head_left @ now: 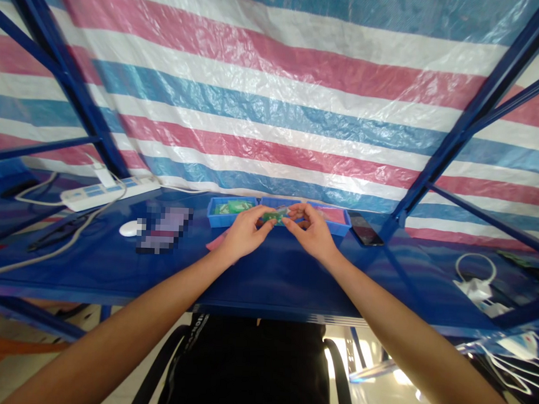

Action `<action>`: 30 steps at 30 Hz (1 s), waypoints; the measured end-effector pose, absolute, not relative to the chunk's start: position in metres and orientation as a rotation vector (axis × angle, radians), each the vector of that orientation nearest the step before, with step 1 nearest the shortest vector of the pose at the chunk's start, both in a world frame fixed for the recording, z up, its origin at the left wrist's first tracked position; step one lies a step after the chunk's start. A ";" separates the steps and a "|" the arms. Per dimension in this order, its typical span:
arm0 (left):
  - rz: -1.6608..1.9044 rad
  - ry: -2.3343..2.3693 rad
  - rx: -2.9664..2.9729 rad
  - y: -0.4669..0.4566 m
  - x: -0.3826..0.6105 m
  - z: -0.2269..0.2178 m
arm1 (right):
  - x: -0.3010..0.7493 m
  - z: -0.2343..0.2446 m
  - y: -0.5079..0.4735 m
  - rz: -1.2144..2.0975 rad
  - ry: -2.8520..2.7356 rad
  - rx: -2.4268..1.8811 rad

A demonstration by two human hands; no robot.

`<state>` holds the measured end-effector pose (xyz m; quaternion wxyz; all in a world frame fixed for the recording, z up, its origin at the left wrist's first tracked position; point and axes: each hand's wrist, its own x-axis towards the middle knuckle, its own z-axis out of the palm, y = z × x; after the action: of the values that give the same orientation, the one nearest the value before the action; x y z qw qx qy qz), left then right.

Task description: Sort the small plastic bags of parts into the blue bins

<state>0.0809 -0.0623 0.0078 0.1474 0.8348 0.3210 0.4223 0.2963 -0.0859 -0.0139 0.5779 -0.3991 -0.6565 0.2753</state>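
My left hand (247, 229) and my right hand (311, 230) meet above the blue table. Between their fingertips they pinch a small green packet (274, 216) with a clear, shiny edge; its print is too small to read. Just beyond my hands stand three blue bins: a left bin (216, 221) with green packets (234, 206), a middle bin (281, 201) mostly hidden by my fingers, and a right bin (339, 229) with pink pieces (333, 214). A flat pink piece (215, 241) lies on the table, partly under my left wrist.
A dark phone (366, 230) lies right of the bins. At left are a blurred purple object (166, 228), a white oval item (128, 228) and a power strip (97, 194) with cables. White chargers (476, 289) sit far right. Blue posts and a striped sheet (273, 108) stand behind.
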 end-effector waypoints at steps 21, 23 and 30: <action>1.155 0.764 2.391 -0.065 0.086 0.005 | 0.294 -0.010 -0.089 0.884 -1.550 -0.797; 1.158 0.847 2.423 -0.061 0.083 0.004 | 0.294 -0.012 -0.086 0.855 -1.513 -0.803; 1.154 0.769 2.099 -0.055 0.083 -0.002 | 0.304 -0.020 -0.074 0.765 -1.508 -0.862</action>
<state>0.0835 -0.0555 -0.0023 0.3077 0.7939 0.2908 0.4364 0.3041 -0.0740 -0.0199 0.5825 -0.3691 -0.6458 0.3276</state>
